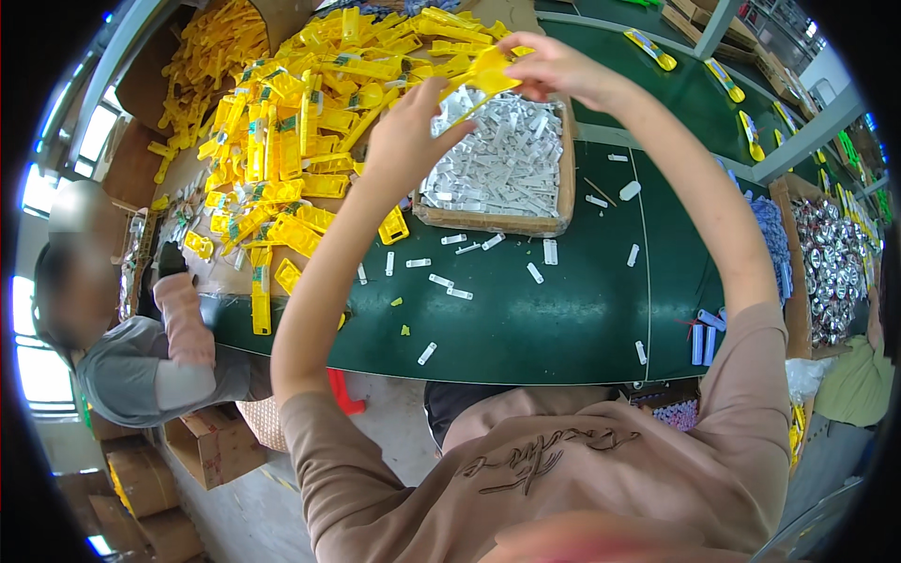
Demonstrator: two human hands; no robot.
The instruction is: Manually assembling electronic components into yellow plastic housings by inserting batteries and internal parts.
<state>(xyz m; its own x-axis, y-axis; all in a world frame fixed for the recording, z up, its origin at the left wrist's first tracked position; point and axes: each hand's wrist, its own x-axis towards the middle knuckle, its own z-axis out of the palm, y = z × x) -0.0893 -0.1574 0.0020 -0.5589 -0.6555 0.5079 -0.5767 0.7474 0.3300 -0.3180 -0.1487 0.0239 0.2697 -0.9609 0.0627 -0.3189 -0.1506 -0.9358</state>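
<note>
The right hand grasps a yellow part, seemingly mid-work; the left hand's grip I can't tell. A yellow heap and white pieces seem left.

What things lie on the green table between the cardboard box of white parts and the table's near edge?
The head view shows loose white parts and small yellow scraps.
</note>
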